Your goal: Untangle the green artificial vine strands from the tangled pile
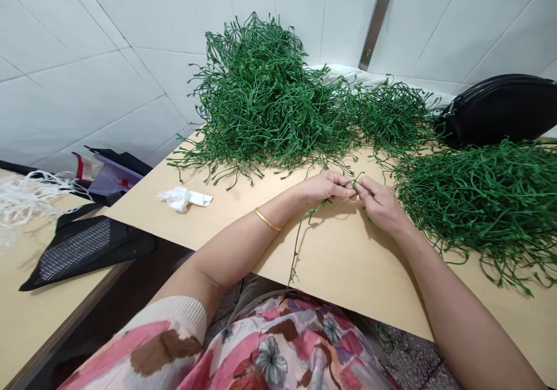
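My left hand (328, 187) and my right hand (379, 203) meet above the table, fingertips close together. Both pinch a thin green plastic stem (321, 205) with small knobs along it. Its long end trails from my left hand down over the table's front edge. A short tip pokes up between the fingers, and a bit of green shows below my right hand. The exact spot where the fingers join the stem is partly hidden. Just right of my right hand lies a pile of similar green stems (483, 204).
A tall heap of green stems (270, 100) and a smaller clump (395, 114) lie at the back by the tiled wall. A black bag (505, 108) stands back right. Crumpled white tissue (185, 198) lies left on the table (235, 221). White cords (35, 201) and black mesh fabric (82, 248) are far left.
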A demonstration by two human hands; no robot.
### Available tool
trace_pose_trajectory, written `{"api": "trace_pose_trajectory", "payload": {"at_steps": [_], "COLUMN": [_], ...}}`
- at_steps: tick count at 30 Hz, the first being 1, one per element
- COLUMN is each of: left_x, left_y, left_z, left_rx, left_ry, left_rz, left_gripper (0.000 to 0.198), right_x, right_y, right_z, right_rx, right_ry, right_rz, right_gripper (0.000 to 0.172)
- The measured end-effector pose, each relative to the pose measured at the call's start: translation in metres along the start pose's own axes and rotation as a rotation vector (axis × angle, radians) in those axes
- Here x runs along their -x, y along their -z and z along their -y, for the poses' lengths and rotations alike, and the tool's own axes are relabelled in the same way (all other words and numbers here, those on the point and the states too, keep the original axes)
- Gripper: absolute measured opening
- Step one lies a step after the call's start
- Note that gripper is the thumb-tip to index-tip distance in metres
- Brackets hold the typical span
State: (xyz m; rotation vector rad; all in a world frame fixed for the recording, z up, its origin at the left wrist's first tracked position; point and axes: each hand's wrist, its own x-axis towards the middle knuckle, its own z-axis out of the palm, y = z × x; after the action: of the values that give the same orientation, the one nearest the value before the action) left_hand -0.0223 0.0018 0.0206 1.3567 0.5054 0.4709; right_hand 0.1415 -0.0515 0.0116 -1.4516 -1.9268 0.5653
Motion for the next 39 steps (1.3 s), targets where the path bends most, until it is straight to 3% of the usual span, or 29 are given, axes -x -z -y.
{"api": "trace_pose_trajectory", "payload": {"at_steps": [4, 6, 8, 12, 18, 22, 28, 32, 39], "left_x": [0.001, -0.002, -0.007, -0.015, -0.015, -0.016, -0.018, -0.018, -0.022], "left_y": [0.003, 0.004, 0.004, 0.005, -0.005, -0.014, -0.019, -0.018, -0.018], "left_z": [-0.002, 0.000, 0.005, 0.015, 0.014, 0.013, 0.015, 0.015, 0.020], "left_rx": [0.077, 0.137, 0.176, 0.245, 0.300, 0.297, 0.312, 0.351, 0.340], "left_ry": [-0.037, -0.049, -0.027, 0.057, 0.137, 0.129, 0.082, 0.075, 0.058], "left_rz": [0.065, 0.009, -0.098, -0.290, -0.261, -0.289, -0.261, -0.217, -0.241], "left_gripper": [0.024, 0.025, 0.023, 0.018, 0.020, 0.031, 0.041, 0.033, 0.013], "right_x": [0.000, -0.002, -0.004, -0.006, -0.004, -0.005, -0.005, -0.007, -0.007], "right_y": [0.008, 0.009, 0.008, 0.000, -0.010, -0.011, -0.014, -0.010, -0.003], "right_z": [0.005, 0.004, 0.002, -0.004, -0.014, -0.011, 0.005, 0.006, 0.004], "right_rx": [-0.674, -0.916, -1.013, -0.869, -0.437, -0.352, -0.613, -0.900, -0.987], "right_ry": [-0.111, -0.181, -0.237, -0.334, -0.236, -0.212, -0.238, -0.354, -0.486], "right_rz": [0.079, 0.006, -0.104, -0.258, -0.337, -0.289, -0.160, -0.169, -0.161], "right_gripper": [0.028, 0.028, 0.030, 0.036, 0.036, 0.036, 0.028, 0.026, 0.021]}}
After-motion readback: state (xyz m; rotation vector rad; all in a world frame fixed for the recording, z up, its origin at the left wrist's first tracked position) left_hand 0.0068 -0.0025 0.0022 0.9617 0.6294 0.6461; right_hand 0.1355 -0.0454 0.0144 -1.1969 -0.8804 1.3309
